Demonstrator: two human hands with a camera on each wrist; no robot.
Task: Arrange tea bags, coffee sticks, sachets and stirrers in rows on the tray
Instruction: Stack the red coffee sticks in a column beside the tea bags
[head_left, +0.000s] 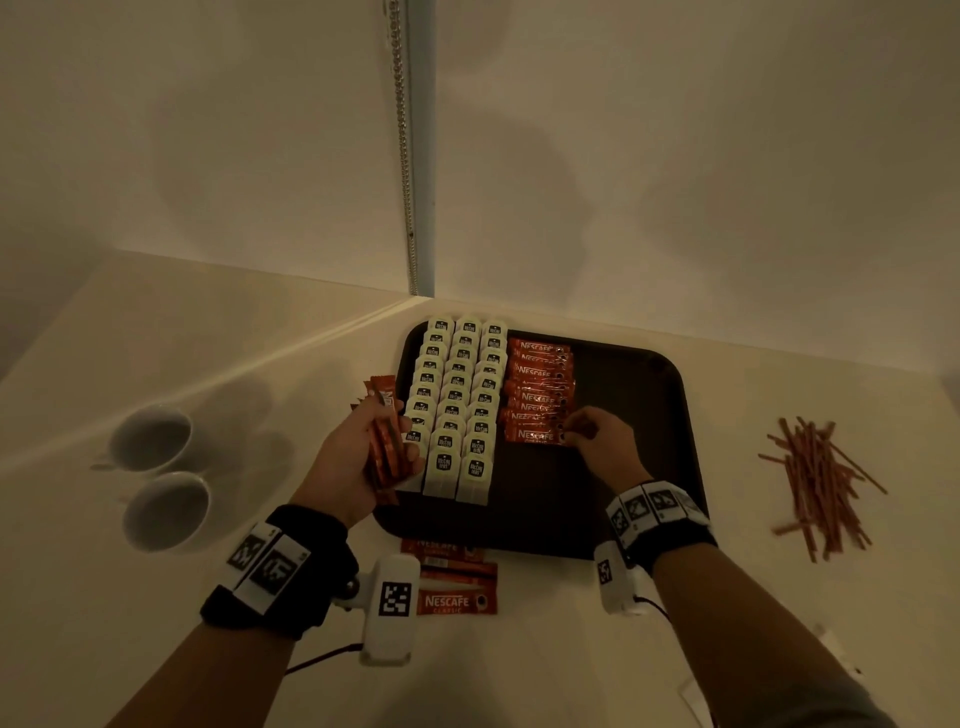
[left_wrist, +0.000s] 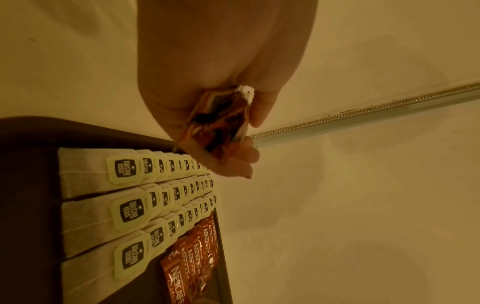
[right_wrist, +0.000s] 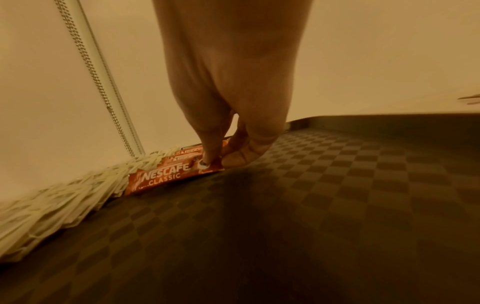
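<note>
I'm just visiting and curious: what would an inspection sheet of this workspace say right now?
Surface: pale counter in a wall corner, dark tray on it.
Job's things: three tea bag rows; Nescafe sachet row beside them; stirrers heaped right of the tray; loose sachets at its near edge.
Clutter: two white cups, left.
Grippers: left hand grips a sachet bundle; right hand pinches the nearest sachet.
Cables: wrist-camera lead.
Surroundings: beaded chain in the wall corner.
</note>
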